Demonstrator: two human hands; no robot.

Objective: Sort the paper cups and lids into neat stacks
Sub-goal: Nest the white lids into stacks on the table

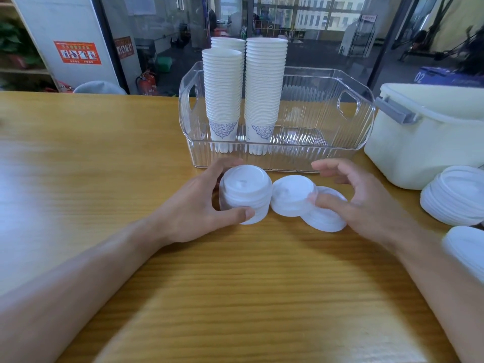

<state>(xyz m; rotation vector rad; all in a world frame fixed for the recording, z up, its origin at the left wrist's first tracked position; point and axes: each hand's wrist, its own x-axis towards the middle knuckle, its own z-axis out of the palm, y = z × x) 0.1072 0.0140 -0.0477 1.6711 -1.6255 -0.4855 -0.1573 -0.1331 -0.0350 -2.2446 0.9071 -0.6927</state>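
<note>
My left hand [195, 205] grips a short stack of white lids [245, 195] on the wooden table, thumb in front and fingers behind. To its right lie a second small lid stack [290, 195] and a tilted lid pile [326, 218] leaning under it. My right hand [361, 200] curls over these, its thumb tip touching the second stack and its fingers hovering above. Three tall stacks of white paper cups stand in the left part of a clear plastic bin [327, 153]: a front-left stack [222, 93], a right stack [264, 87] and a rear one [227, 43].
A cream storage box [424, 137] with a grey latch stands at the right. More lid piles lie near the right edge, one [455, 195] beside the box and another [468, 247] closer to me. A glass wall runs behind the table [104, 153].
</note>
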